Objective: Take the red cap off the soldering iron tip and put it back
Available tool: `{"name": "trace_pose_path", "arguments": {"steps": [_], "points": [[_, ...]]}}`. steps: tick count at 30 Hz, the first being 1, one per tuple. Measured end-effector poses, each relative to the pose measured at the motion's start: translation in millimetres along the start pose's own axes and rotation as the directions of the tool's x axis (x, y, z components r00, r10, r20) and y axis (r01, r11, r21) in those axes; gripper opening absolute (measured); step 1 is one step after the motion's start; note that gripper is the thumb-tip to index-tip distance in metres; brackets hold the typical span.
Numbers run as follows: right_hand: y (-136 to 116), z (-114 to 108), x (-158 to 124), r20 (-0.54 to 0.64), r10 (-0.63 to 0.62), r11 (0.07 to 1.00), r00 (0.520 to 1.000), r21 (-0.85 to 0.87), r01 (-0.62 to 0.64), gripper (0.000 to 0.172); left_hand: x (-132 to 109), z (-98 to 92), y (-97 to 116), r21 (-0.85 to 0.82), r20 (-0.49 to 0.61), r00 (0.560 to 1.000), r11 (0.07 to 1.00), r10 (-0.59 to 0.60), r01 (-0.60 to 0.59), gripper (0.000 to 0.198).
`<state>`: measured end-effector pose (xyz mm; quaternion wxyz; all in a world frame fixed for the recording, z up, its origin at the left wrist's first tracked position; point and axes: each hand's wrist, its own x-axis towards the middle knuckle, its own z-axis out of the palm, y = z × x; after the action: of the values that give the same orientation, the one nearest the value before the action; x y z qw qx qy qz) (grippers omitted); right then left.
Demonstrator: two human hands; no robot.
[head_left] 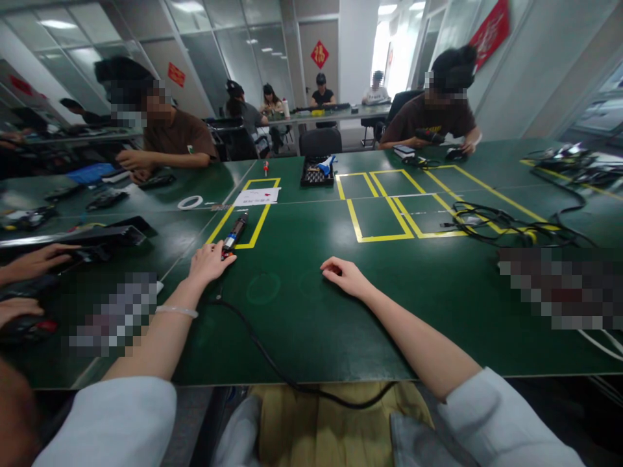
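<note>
Green mat (pixel 341 337) covers the bench. Far left, a co-worker's hand (pixel 36 259) rests on dark gear. Left hand (pixel 209 263): palm down, fingers laid loosely on the rear end of the electric screwdriver (pixel 236 232), not clasping it. The tool lies flat in the yellow tape frame (pixel 264 217). Its cord (pixel 263 353) trails off the near edge and looks likely to snag and drag the tool. Right hand (pixel 343 274): empty, loosely curled, resting on the mat. Tangled cables (pixel 487 224) lie farther right.

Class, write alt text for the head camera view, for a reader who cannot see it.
A person's left hand rests on the near end of a corded screwdriver lying on a green table, while the right hand lies empty on the tabletop. Yellow tape outlines, a black tray and tangled cables lie beyond; other people sit around the table.
</note>
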<state>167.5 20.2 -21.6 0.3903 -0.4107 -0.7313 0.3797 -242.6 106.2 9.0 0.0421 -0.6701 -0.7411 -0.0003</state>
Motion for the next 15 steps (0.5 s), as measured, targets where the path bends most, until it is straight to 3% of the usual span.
{"name": "trace_pose_path", "arguments": {"steps": [6, 15], "points": [[-0.1, 0.0, 0.6, 0.009, -0.007, 1.000, 1.000, -0.021, 0.007, 0.017, 12.1, -9.1, -28.0, 0.004, 0.025, 0.990, 0.991, -0.137, 0.137, 0.066], [-1.4, -1.0, 1.2, 0.022, -0.008, 0.999, 1.000, -0.033, 0.009, 0.016, -2.9, -4.1, -7.9, 0.012, -0.182, 0.960, 0.976, -0.213, 0.219, 0.042]]}}
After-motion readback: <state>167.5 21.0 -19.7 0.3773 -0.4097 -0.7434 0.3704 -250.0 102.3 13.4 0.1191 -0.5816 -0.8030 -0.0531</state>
